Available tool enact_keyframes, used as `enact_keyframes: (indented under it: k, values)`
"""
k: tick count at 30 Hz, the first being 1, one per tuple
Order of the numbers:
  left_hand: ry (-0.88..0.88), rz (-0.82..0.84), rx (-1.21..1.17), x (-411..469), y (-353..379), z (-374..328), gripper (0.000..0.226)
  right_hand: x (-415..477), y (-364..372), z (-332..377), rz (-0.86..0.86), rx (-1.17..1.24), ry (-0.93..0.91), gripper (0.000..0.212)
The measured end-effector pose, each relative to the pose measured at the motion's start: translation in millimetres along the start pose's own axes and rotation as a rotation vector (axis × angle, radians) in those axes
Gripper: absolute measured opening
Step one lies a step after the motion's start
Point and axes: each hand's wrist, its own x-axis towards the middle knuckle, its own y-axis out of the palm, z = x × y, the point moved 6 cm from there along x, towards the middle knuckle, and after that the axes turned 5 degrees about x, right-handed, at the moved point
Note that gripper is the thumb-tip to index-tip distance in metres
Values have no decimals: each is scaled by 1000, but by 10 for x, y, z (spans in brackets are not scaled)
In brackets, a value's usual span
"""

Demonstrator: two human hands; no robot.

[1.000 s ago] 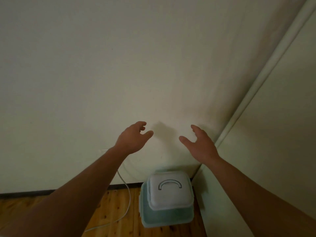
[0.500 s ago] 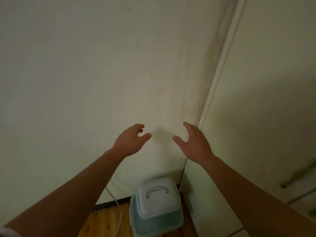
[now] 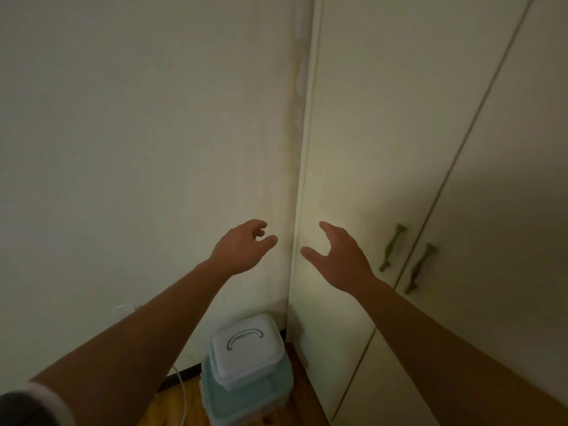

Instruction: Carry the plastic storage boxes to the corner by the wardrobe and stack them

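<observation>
Two plastic storage boxes stand stacked on the floor in the corner between wall and wardrobe. The upper one is a small white box (image 3: 247,348) with a curved handle on its lid. It sits on a larger pale green box (image 3: 246,398). My left hand (image 3: 241,247) and my right hand (image 3: 336,256) are raised well above the stack, palms facing each other, fingers relaxed, holding nothing.
The cream wardrobe (image 3: 384,149) fills the right side, with two green door handles (image 3: 405,256). A plain wall (image 3: 138,133) is on the left, with a dark skirting board. A white cable (image 3: 183,392) runs down onto the wooden floor (image 3: 175,407) left of the boxes.
The view has swung to the right, bringing the wardrobe doors and handles into sight. Both hands stay raised and empty, and the stacked boxes have not moved.
</observation>
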Motion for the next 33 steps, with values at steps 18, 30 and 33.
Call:
enact_keyframes:
  k: [18,30,33]
  values:
    - [277,158,5,-906,263,-903,53,-1402,-700,-232,-197,-18,204,75]
    - [567,389,-39,-1676,547,-1422,50,-2813,-913,-133,-428,-99,471,76]
    - [664,464,-52,-2030,735,-1691,47,-3322,-1019,-186,-503,-106,565,76]
